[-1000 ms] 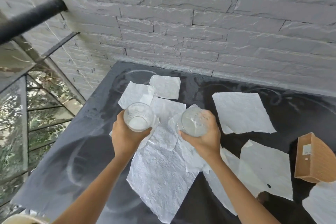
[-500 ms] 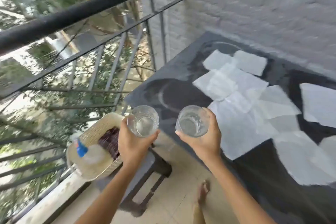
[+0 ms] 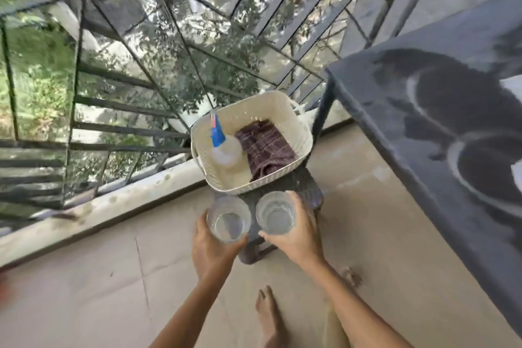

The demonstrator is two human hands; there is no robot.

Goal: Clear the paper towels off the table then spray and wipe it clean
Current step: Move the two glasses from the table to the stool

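Observation:
My left hand (image 3: 210, 248) grips a clear drinking glass (image 3: 228, 219). My right hand (image 3: 296, 237) grips a second clear glass (image 3: 275, 216) beside it. Both glasses hover just above the near edge of a small dark stool (image 3: 310, 192). On the stool stands a cream basket (image 3: 282, 106) holding a spray bottle (image 3: 224, 150) with a blue nozzle and a folded dark purple cloth (image 3: 267, 147). The dark table (image 3: 409, 127) with pale dusty smears fills the right side. A sliver of one paper towel (image 3: 512, 86) shows at the right edge.
A black metal railing (image 3: 113, 99) with trees behind runs along the left and top. Below it lies a concrete ledge (image 3: 93, 215). The tiled floor (image 3: 99, 291) stretches under my arms, and my bare foot (image 3: 268, 316) stands on it. A table leg (image 3: 323, 110) stands beside the basket.
My view has swung left and down, away from the towel-covered table toward the stool and basket. Both hands have carried the glasses down to just above the stool.

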